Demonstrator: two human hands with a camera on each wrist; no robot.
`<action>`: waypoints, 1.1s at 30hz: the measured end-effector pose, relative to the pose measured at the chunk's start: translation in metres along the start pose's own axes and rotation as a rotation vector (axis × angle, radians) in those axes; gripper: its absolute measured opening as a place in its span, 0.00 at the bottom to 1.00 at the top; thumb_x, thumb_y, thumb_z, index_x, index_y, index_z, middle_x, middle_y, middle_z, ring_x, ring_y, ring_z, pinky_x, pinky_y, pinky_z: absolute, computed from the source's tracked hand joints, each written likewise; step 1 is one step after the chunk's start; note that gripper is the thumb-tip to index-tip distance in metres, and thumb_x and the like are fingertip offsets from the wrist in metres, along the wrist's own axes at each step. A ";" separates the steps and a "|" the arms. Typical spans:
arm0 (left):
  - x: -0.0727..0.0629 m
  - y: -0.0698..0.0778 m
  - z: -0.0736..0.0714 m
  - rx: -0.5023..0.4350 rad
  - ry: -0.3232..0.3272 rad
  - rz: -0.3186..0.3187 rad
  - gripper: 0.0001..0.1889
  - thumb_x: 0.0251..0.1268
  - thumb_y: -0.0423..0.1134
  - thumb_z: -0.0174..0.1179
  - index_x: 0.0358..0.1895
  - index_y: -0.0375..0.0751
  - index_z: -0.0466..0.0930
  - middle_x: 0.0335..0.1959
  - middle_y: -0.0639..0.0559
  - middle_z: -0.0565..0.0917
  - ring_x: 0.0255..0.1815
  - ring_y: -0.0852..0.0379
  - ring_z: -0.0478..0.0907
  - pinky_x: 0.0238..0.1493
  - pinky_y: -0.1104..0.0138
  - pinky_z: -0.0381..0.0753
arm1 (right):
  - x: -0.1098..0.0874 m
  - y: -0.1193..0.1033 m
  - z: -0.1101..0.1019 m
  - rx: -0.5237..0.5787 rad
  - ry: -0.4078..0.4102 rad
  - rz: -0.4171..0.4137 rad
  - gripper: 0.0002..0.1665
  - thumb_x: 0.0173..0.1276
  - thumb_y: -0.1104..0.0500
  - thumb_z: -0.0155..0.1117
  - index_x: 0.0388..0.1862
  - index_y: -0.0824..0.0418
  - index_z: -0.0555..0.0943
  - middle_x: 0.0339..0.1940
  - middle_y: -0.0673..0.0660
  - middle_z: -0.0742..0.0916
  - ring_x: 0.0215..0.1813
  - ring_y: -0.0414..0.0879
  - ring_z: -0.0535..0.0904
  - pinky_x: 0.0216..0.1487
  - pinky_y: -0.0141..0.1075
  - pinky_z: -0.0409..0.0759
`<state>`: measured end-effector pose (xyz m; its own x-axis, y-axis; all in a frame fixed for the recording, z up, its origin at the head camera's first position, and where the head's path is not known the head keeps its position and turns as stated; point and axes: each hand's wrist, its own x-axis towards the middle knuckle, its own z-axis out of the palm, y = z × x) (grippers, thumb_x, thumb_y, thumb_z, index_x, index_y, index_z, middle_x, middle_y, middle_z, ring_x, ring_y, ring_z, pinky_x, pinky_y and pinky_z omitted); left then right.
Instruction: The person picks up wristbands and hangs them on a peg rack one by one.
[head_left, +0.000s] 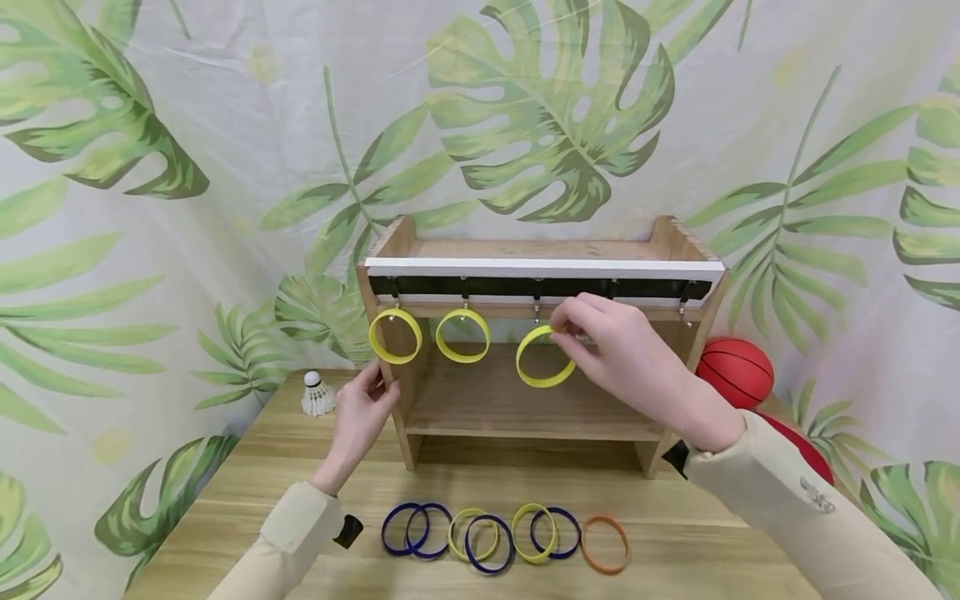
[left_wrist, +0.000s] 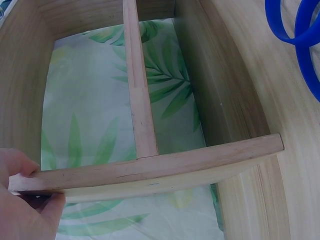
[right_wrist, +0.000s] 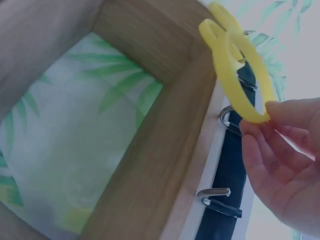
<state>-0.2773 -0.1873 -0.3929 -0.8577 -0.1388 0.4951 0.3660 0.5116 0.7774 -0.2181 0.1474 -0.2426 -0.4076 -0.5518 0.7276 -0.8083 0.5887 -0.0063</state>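
A small wooden shelf (head_left: 525,414) stands on the table, with a black strip (head_left: 487,287) of metal hooks along its top front. My left hand (head_left: 363,414) pinches the edge of its left side panel (left_wrist: 170,167) between thumb and fingers. With thumb and fingertips, my right hand (head_left: 633,358) holds a yellow wristband (right_wrist: 226,75) just in front of the middle hook (head_left: 537,312); the band appears apart from that hook. Two other yellow wristbands, one at the far left (head_left: 395,361) and one beside it (head_left: 462,359), hang from the first two hooks. The rightmost hook (head_left: 684,313) is bare.
On the table front lie several wristbands: overlapping blue ones (head_left: 490,572), yellow ones (head_left: 532,559) and an orange one (head_left: 603,571). A shuttlecock (head_left: 318,396) stands left of the shelf. At its right are a red ball (head_left: 735,372) and another red object (head_left: 802,446), partly hidden by my sleeve.
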 end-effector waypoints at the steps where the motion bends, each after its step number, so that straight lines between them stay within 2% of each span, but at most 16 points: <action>1: 0.000 0.000 0.000 0.000 -0.001 0.000 0.10 0.61 0.26 0.59 0.45 0.31 0.82 0.45 0.35 0.87 0.52 0.43 0.85 0.50 0.66 0.87 | 0.003 0.001 0.000 -0.016 -0.007 0.002 0.08 0.61 0.70 0.69 0.36 0.61 0.80 0.33 0.53 0.84 0.34 0.41 0.79 0.34 0.34 0.83; 5: -0.001 0.001 0.000 -0.002 -0.014 0.006 0.12 0.62 0.26 0.59 0.49 0.31 0.82 0.47 0.34 0.87 0.52 0.41 0.85 0.50 0.61 0.88 | 0.010 0.003 0.003 -0.053 -0.032 0.031 0.06 0.62 0.68 0.69 0.36 0.62 0.80 0.33 0.54 0.85 0.34 0.42 0.79 0.34 0.34 0.81; 11: -0.002 0.000 0.001 0.000 -0.008 0.008 0.11 0.63 0.27 0.59 0.48 0.32 0.82 0.47 0.36 0.87 0.53 0.42 0.85 0.47 0.75 0.85 | 0.014 0.005 0.009 -0.092 -0.045 0.082 0.05 0.64 0.66 0.68 0.36 0.61 0.79 0.32 0.53 0.85 0.34 0.43 0.79 0.35 0.35 0.82; 14: -0.002 -0.001 0.001 -0.003 -0.007 0.004 0.11 0.63 0.27 0.59 0.48 0.33 0.82 0.47 0.37 0.87 0.53 0.43 0.85 0.47 0.77 0.84 | 0.015 0.005 0.011 -0.118 -0.055 0.086 0.05 0.64 0.66 0.68 0.35 0.61 0.79 0.31 0.53 0.84 0.33 0.43 0.77 0.34 0.34 0.81; 20: -0.002 0.000 0.000 -0.037 -0.031 -0.017 0.18 0.64 0.27 0.58 0.58 0.34 0.80 0.52 0.34 0.86 0.56 0.42 0.84 0.54 0.61 0.86 | 0.014 0.006 0.015 -0.147 -0.053 0.085 0.05 0.65 0.65 0.68 0.33 0.61 0.79 0.28 0.53 0.82 0.29 0.43 0.74 0.30 0.33 0.77; 24: -0.002 0.000 -0.001 -0.052 -0.036 -0.019 0.16 0.65 0.28 0.58 0.55 0.34 0.81 0.52 0.34 0.85 0.56 0.42 0.83 0.55 0.56 0.86 | 0.012 0.005 0.014 -0.145 -0.054 0.093 0.05 0.65 0.64 0.68 0.35 0.61 0.79 0.30 0.53 0.83 0.31 0.43 0.78 0.31 0.34 0.80; 27: -0.003 0.001 -0.001 -0.049 -0.022 0.000 0.14 0.64 0.27 0.58 0.52 0.33 0.81 0.51 0.35 0.86 0.55 0.42 0.84 0.54 0.61 0.87 | 0.007 0.003 0.012 -0.143 -0.043 0.093 0.06 0.64 0.63 0.69 0.36 0.61 0.80 0.32 0.53 0.85 0.34 0.44 0.82 0.33 0.35 0.83; 29: -0.003 0.000 -0.001 -0.040 -0.008 0.020 0.14 0.63 0.28 0.58 0.51 0.32 0.81 0.50 0.35 0.86 0.54 0.42 0.84 0.51 0.69 0.86 | -0.001 0.000 0.010 -0.139 -0.032 0.081 0.07 0.63 0.63 0.70 0.37 0.62 0.80 0.33 0.53 0.85 0.33 0.43 0.82 0.33 0.35 0.83; 33: -0.002 -0.001 0.000 -0.023 0.023 0.060 0.15 0.60 0.27 0.58 0.51 0.31 0.82 0.47 0.33 0.87 0.51 0.42 0.86 0.45 0.80 0.83 | -0.026 -0.007 0.011 -0.127 -0.019 0.023 0.09 0.60 0.64 0.72 0.36 0.62 0.80 0.32 0.52 0.85 0.32 0.41 0.81 0.32 0.32 0.84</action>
<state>-0.2758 -0.1878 -0.3946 -0.8256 -0.1285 0.5494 0.4247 0.4996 0.7550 -0.2062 0.1510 -0.2686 -0.4346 -0.5477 0.7150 -0.7390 0.6706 0.0645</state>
